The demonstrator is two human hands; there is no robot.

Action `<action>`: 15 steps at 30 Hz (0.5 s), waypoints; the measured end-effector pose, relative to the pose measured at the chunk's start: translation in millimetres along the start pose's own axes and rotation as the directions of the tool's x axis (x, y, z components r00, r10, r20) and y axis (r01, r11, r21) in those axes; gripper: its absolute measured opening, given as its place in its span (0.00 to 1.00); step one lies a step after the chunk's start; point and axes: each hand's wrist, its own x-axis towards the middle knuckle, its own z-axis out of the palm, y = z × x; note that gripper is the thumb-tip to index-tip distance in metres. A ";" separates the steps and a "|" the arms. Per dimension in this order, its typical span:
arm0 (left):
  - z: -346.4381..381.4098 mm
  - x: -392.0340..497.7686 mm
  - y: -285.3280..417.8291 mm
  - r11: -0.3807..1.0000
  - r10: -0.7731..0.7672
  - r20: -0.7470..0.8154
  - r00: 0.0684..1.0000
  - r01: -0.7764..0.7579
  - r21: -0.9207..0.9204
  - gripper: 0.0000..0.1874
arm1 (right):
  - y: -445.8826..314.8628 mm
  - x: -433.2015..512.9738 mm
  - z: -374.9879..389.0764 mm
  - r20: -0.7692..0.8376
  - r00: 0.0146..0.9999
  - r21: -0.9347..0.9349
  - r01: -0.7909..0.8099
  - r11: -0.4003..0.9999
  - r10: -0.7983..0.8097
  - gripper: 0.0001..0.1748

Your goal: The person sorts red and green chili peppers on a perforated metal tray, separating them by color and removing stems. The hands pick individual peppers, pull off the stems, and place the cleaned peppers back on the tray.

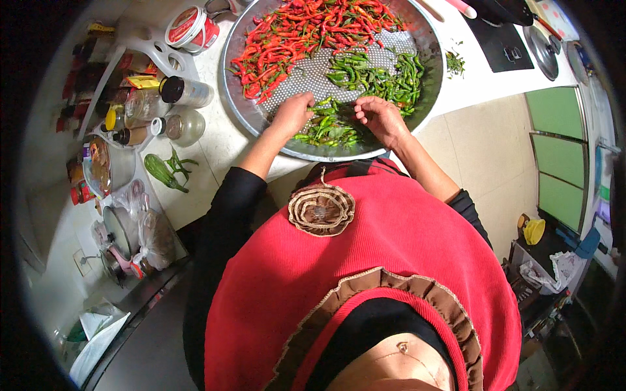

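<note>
A large round metal basin (234, 97) with a perforated bottom stands on the white counter before me. Red chili peppers (293, 39) cover its far and left parts. Green chili peppers (391, 83) lie on the right, and more are at the near side. My left hand (295, 113) is over the near left of the basin, fingers curled at the edge of the near green peppers; whether it grips one is hidden. My right hand (379, 117) is above the near right, fingers bent and thumb side towards the left hand; what its fingertips hold, if anything, cannot be told.
Left of the basin are a lidded tub (191, 30), a black-capped jar (188, 92), a glass jar (185, 128) and a green eggplant-like vegetable (161, 171). Green scraps (455, 63) lie to the right, before a black cooktop (503, 49) and a pot lid (542, 54).
</note>
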 end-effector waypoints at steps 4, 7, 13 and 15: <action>7.2 0.9 -1.4 0.998 0.063 -0.095 0.994 -0.061 0.023 0.11 | 1.9 0.0 0.8 0.033 0.999 -0.058 0.003 0.998 -0.001 0.07; -0.2 5.1 0.7 0.948 -0.144 -0.148 0.978 0.094 -0.303 0.10 | 2.2 -2.6 3.3 0.078 0.997 -0.129 0.002 0.992 0.008 0.07; -7.7 -1.2 34.6 -0.042 -0.084 0.289 0.954 0.287 -0.957 0.06 | 10.6 -5.9 21.4 0.081 0.996 -0.203 0.064 0.977 -0.049 0.10; -2.5 -3.7 48.7 -0.051 -0.091 0.300 0.950 0.296 -0.954 0.06 | 9.9 -3.6 25.0 0.031 0.981 -0.232 0.194 0.953 -0.192 0.08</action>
